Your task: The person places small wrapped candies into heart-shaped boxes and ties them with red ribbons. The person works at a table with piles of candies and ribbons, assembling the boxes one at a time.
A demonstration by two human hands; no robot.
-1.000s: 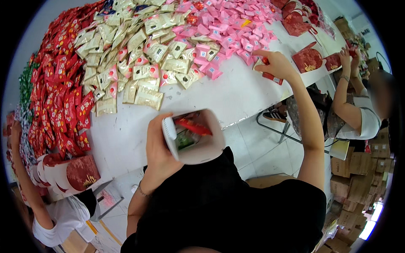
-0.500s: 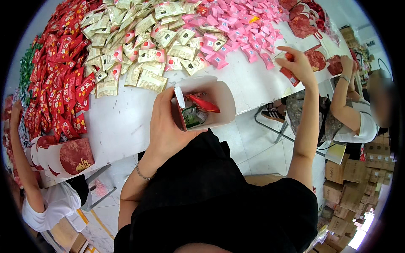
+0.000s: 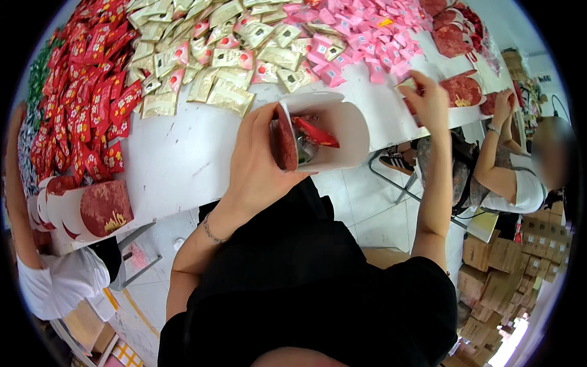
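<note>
My left hand (image 3: 255, 150) is wrapped around the left side of an open paper box (image 3: 350, 136), red outside and white inside, held over the near table edge. Inside it lies a red packet (image 3: 319, 132), with other wrapped pieces partly hidden beneath. Out to the right, my right hand (image 3: 430, 105) has its fingers closed on a small red and pale packet (image 3: 406, 90), largely covered by the fingers. That hand is above the table, left of a red box lying there (image 3: 463, 91).
Across the white table (image 3: 177, 168) spread heaps of red packets (image 3: 92, 104), cream packets (image 3: 229, 79) and pink packets (image 3: 382, 43). Red and white boxes (image 3: 105, 208) lie at the left edge. Co-workers sit at both sides; cartons (image 3: 489, 269) stand at lower right.
My left hand has shifted the box right and slightly up and turned it, so its red side panel shows more. My right hand has turned and drawn slightly left over the table, still gripping the packet.
</note>
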